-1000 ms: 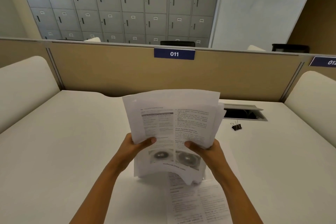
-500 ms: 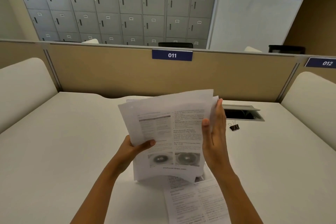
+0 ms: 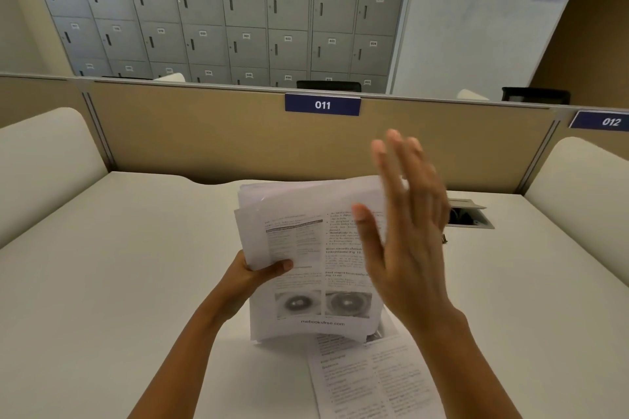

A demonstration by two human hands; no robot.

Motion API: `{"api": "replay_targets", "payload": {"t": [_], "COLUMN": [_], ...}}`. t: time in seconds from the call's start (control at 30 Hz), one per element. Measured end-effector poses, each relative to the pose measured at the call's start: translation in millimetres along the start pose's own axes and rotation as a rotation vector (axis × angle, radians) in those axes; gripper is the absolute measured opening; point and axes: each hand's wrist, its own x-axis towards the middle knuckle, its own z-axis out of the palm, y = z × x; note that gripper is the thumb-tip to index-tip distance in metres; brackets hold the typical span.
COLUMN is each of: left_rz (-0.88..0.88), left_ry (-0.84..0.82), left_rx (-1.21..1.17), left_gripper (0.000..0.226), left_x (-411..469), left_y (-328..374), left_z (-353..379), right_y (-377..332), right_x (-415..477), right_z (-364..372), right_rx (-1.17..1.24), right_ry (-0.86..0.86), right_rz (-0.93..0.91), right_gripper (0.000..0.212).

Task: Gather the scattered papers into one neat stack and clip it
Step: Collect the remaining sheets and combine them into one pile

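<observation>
Here, the left hand (image 3: pixel 258 274) gripped one upright stack of papers (image 3: pixel 306 265) by its left edge on the desk (image 3: pixel 102 282), the right hand (image 3: pixel 405 248) spread flat, holding nothing, and one loose sheet (image 3: pixel 367 381) lay just before it.

You are lifting your right hand (image 3: pixel 405 238) off the bottom right corner of the stack of printed white paper sheets (image 3: pixel 306 248); its fingers are straightening and spreading, blurred, beside the stack's upper right edge. Your left hand (image 3: pixel 252 277) is now holding the stack alone.
</observation>
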Motion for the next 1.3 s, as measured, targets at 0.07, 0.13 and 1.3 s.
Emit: {"api": "replay_targets", "payload": {"t": [0.07,0.13,1.3], "left_rz": [0.008,0.012,-0.042], "left_ry": [-0.001,0.008,-0.035], "left_rx": [0.003,0.006,0.005], "left_gripper": [0.067,0.070,0.083], "left_x": [-0.6,-0.9,-3.9], "left_y": [0.7,-0.1,2.6], "left_z": [1.0,1.0,0.8], "right_y": [-12.6,-16.0,55.2], "right_x": [11.2,14.6,-84.7], "right_z": [5.9,18.7,70.6], "right_rx": [-0.082,-0.168,0.828], "right_ry": [-0.106,-0.226,-0.097], "right_rz": [-0.113,-0.169,0.933], "right_gripper": [0.054,0.057,0.087]}}
